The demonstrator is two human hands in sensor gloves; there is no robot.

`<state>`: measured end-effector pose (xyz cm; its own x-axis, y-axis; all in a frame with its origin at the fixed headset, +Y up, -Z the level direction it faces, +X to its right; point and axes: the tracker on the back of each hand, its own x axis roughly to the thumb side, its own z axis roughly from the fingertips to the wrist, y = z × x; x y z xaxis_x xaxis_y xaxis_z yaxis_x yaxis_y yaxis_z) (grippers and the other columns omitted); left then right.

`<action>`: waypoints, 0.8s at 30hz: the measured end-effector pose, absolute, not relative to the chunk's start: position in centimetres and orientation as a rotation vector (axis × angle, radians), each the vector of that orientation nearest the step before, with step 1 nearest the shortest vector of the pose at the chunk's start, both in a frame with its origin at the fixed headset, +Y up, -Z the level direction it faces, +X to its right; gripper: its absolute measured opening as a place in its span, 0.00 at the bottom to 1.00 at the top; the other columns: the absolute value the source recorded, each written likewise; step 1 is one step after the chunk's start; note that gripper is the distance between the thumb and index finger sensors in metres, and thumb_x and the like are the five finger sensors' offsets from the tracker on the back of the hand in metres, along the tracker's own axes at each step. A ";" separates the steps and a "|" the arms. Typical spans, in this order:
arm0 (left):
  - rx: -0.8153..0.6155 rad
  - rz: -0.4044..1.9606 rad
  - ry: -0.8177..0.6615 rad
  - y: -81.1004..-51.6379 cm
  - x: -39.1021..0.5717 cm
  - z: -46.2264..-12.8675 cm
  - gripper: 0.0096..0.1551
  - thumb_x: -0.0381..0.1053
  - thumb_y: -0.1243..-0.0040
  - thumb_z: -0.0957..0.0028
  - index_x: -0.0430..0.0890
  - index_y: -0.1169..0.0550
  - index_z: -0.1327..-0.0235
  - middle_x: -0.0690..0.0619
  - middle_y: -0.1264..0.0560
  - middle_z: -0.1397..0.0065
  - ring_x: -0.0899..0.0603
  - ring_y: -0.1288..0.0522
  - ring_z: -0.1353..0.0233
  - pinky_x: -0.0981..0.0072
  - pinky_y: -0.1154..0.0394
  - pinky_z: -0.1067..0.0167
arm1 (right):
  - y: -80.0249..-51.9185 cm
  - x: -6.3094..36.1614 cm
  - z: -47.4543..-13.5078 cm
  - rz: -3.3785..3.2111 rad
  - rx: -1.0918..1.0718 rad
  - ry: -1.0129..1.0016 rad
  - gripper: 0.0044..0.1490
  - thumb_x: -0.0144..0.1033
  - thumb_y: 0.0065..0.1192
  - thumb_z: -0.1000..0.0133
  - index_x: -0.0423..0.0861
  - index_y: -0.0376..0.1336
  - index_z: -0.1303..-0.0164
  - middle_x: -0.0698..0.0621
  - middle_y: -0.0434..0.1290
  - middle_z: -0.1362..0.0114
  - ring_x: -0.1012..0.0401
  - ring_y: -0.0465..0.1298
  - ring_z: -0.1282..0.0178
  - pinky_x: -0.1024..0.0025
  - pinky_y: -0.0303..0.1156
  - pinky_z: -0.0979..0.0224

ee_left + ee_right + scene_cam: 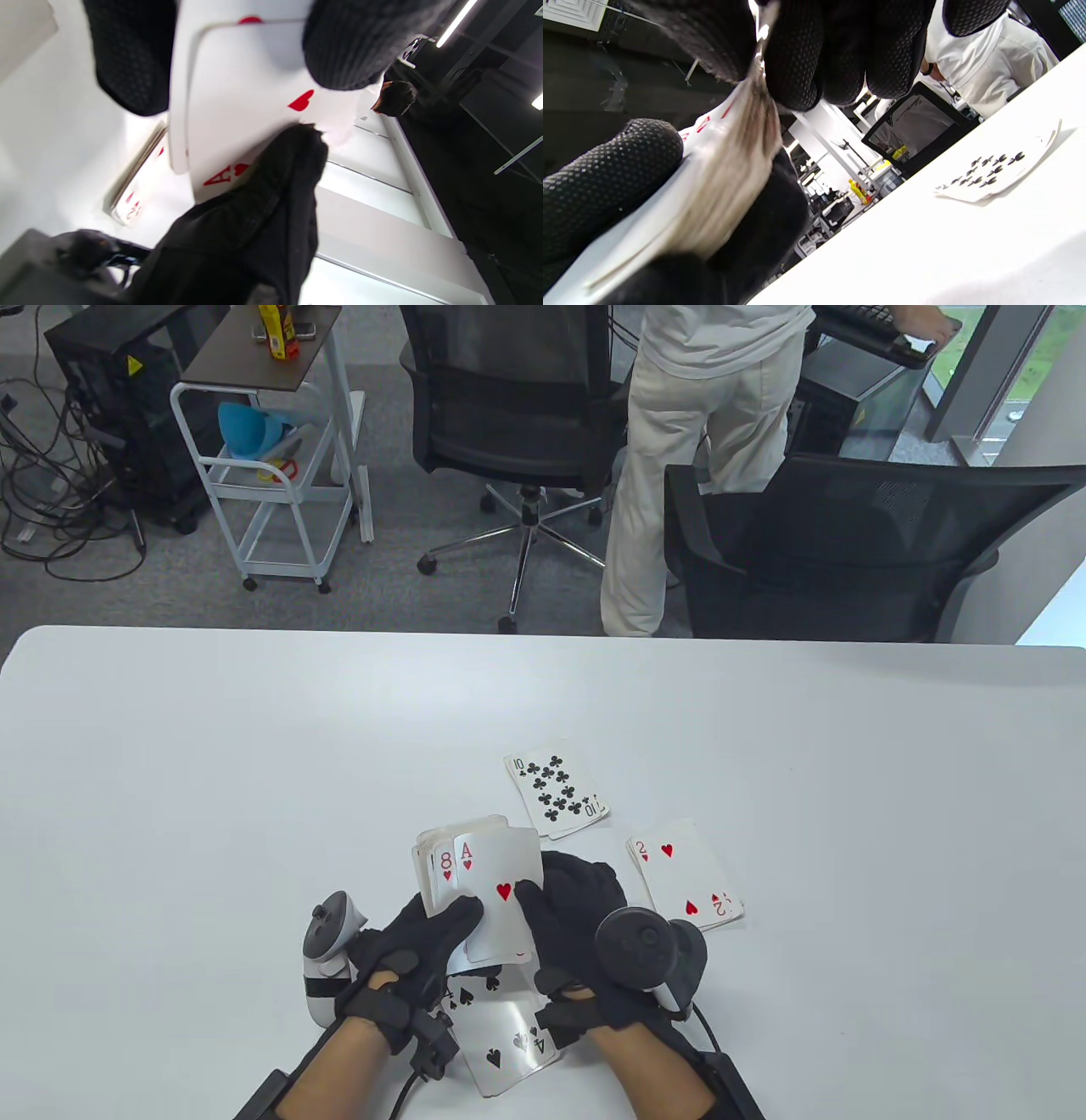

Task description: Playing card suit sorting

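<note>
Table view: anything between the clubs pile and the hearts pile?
Nothing: in the table view, bare white table separates the clubs pile, ten on top, from the hearts pile, two on top.

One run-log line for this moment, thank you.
deck: both hands | top: ace of hearts | table: clubs pile, hearts pile, spades pile

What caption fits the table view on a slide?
Both gloved hands, left hand and right hand, hold a fanned deck, ace of hearts on top.

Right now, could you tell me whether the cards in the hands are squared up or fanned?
Fanned: the ace of hearts sits offset over the eight of hearts, both indices showing, with both hands gripping the held cards.
</note>
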<state>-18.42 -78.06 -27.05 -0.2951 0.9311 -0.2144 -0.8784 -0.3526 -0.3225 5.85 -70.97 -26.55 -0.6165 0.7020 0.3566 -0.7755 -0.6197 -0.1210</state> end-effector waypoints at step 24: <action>-0.217 1.951 -0.156 -75.7 -21.8 -27.4 0.34 0.60 0.32 0.40 0.53 0.32 0.25 0.53 0.25 0.27 0.40 0.19 0.32 0.55 0.13 0.46 | -69.8 9.7 -28.4 2.185 0.166 -0.356 0.23 0.41 0.63 0.38 0.40 0.71 0.40 0.37 0.68 0.25 0.36 0.65 0.24 0.28 0.51 0.26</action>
<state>-21.76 -75.69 -27.41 -0.3708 0.9254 -0.0785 -0.9011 -0.3790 -0.2106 9.68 -69.80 -28.38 -0.5958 0.7647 0.2457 -0.8031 -0.5636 -0.1934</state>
